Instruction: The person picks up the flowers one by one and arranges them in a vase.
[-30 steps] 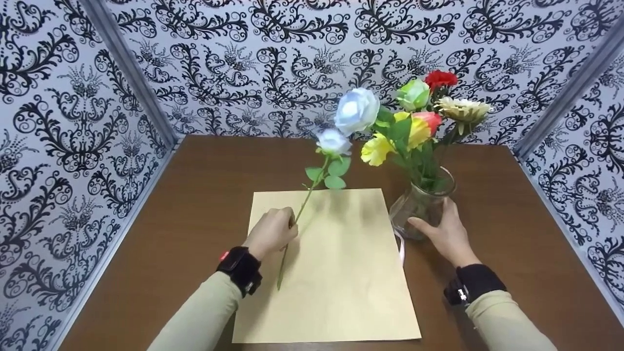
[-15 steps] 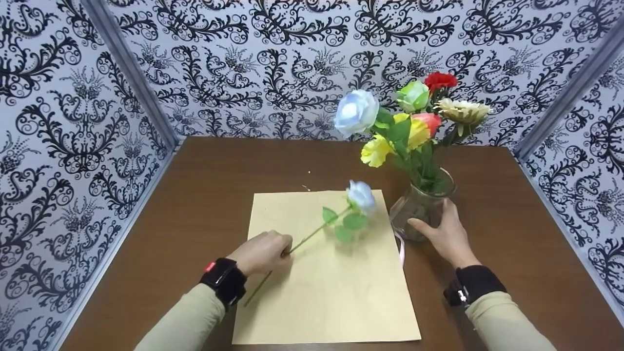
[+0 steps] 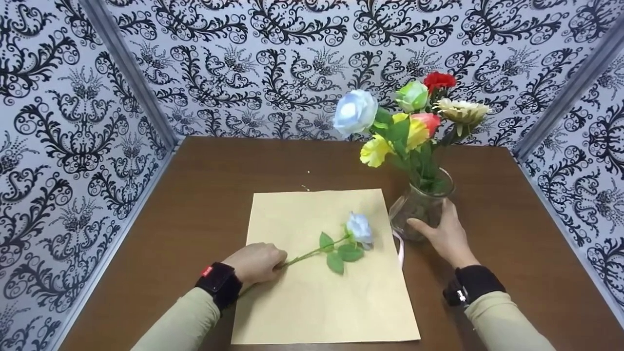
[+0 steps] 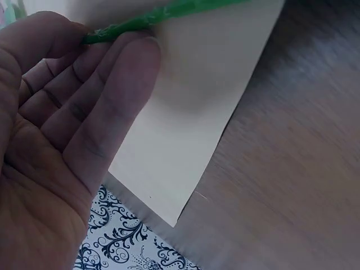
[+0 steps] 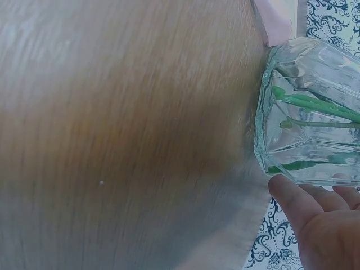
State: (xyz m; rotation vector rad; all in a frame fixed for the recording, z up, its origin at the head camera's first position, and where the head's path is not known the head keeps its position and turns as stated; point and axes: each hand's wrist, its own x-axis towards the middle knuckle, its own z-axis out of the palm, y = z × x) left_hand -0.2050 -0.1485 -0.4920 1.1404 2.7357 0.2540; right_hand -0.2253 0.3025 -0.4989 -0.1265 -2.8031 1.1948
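My left hand [image 3: 256, 263] pinches the green stem [image 4: 191, 10] of a pale blue rose [image 3: 359, 228] between thumb and fingers. The rose lies low over a sheet of tan paper [image 3: 331, 312], its bloom toward the right side and its stem end down at the left edge. A clear glass vase [image 3: 412, 214] stands upright right of the paper, and my right hand [image 3: 448, 236] holds it around its lower body, thumb in front. Green stem ends [image 5: 320, 104] show through the glass in the right wrist view.
In the vase are another blue rose [image 3: 356, 112], a green rose [image 3: 413, 95], a red flower [image 3: 440, 79], a cream flower [image 3: 462, 110] and yellow blooms [image 3: 376, 150]. Pink ribbon [image 3: 400, 251] lies between paper and vase. Patterned walls [image 3: 302, 63] enclose the wooden table [image 3: 219, 165].
My left hand has moved down and a little left, lowering the pale blue rose from upright over the paper's far edge to nearly flat across the sheet. The right hand and vase stay put.
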